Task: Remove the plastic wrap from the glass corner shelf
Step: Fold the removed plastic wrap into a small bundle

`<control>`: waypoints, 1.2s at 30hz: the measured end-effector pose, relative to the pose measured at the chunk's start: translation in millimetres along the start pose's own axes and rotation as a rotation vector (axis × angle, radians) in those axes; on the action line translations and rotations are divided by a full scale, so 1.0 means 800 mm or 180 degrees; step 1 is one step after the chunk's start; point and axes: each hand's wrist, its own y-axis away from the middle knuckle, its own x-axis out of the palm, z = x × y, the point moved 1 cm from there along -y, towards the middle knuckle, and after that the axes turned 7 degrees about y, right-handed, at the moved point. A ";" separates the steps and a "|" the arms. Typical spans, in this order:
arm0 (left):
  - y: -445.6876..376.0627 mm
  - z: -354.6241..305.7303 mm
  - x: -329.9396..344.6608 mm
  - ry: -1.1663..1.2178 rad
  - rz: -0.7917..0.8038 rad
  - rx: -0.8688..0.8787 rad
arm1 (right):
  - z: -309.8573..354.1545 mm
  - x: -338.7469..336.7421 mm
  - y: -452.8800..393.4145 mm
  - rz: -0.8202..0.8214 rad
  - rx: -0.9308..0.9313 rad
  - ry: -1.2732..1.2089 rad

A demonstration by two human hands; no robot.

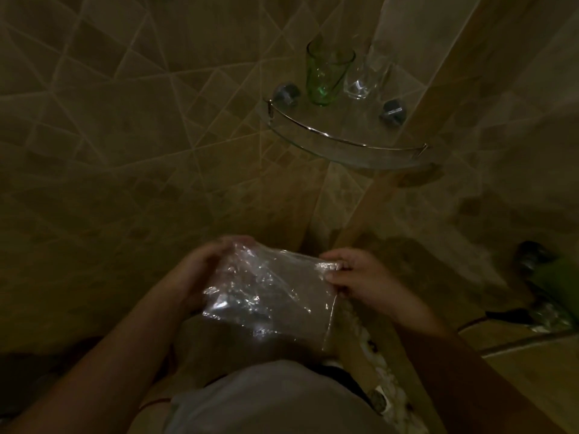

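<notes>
A clear, crinkled sheet of plastic wrap (pixel 269 292) is stretched between both hands low in the head view, well below the shelf. My left hand (pixel 200 270) grips its bunched left side. My right hand (pixel 357 274) pinches its upper right corner between thumb and fingers. The glass corner shelf (pixel 369 151), with a curved metal rail and two round chrome mounts, is fixed in the tiled corner above the hands. No wrap shows on it. A green glass (pixel 326 73) and a clear glass (pixel 366 73) stand upright at the shelf's back.
Beige tiled walls meet in the corner behind the shelf. At the lower right, chrome fittings (pixel 532 255) and a green object (pixel 564 283) sit above a tiled ledge. The scene is dim.
</notes>
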 end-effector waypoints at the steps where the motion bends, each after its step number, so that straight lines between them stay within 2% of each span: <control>1: 0.000 0.000 -0.002 0.0462 0.0009 -0.0074 | 0.000 0.001 -0.002 -0.0171 -0.0005 0.0002; 3: -0.004 0.006 -0.001 0.1213 -0.0165 -0.0199 | -0.005 0.000 -0.007 -0.0671 0.0044 -0.0268; 4: -0.006 0.014 -0.001 0.1297 -0.0372 -0.0334 | -0.008 0.000 -0.008 -0.0903 0.0074 -0.0503; 6: -0.003 0.033 0.010 0.0923 -0.0640 -0.0640 | -0.016 0.006 -0.009 -0.1220 0.0140 -0.0735; 10: 0.009 0.069 0.066 0.0196 -0.0251 -0.0915 | -0.024 0.030 -0.007 -0.1514 0.0277 -0.0701; 12: 0.002 0.079 0.077 0.0049 -0.0378 -0.0848 | -0.027 0.046 -0.010 -0.1452 0.0377 -0.1175; 15: -0.008 0.090 0.076 0.0486 -0.0493 -0.1042 | -0.027 0.063 -0.009 -0.1177 0.0532 -0.2107; 17: -0.012 0.097 0.068 0.0677 -0.0511 -0.0876 | -0.029 0.062 -0.007 -0.1120 0.0521 -0.2004; 20: -0.016 0.104 0.054 0.0526 -0.0568 -0.0560 | -0.031 0.054 -0.006 -0.1103 0.0732 -0.1655; 22: -0.016 0.112 0.045 0.0425 -0.0603 -0.0542 | -0.033 0.051 -0.006 -0.0933 0.0940 -0.1121; 25: -0.019 0.125 0.037 0.0564 -0.0877 -0.0612 | -0.041 0.056 -0.009 -0.0850 0.0921 -0.0529; 29: -0.026 0.145 0.035 0.0817 -0.1177 -0.0780 | -0.060 0.069 -0.019 -0.0927 0.0942 -0.0472; 36: -0.080 0.216 -0.010 0.0302 -0.1657 -0.0797 | -0.154 0.082 -0.079 -0.0644 0.1535 -0.0666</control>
